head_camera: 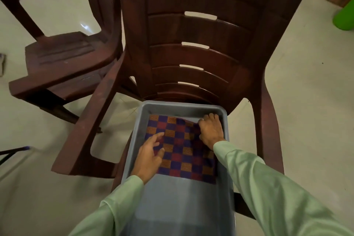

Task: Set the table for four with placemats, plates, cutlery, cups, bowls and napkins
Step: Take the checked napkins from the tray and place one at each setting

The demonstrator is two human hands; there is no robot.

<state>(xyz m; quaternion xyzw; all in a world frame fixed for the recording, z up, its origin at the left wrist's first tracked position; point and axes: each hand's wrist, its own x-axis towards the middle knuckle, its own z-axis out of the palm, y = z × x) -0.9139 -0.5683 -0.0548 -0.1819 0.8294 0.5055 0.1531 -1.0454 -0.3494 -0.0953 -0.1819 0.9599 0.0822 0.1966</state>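
A checkered placemat (182,151) in purple, red and orange lies inside a grey plastic bin (183,106) that stands on the seat of a brown plastic chair. My right hand (210,130) grips the placemat's far right corner, which is lifted and folded a little. My left hand (149,155) lies on the placemat's left side with fingers spread and relaxed. Both arms wear light green sleeves.
The brown chair (201,44) with a DELUX sticker faces me, its armrests on both sides of the bin. A second brown chair (63,57) stands to the left. A green object (343,18) sits at the far right on the pale tiled floor.
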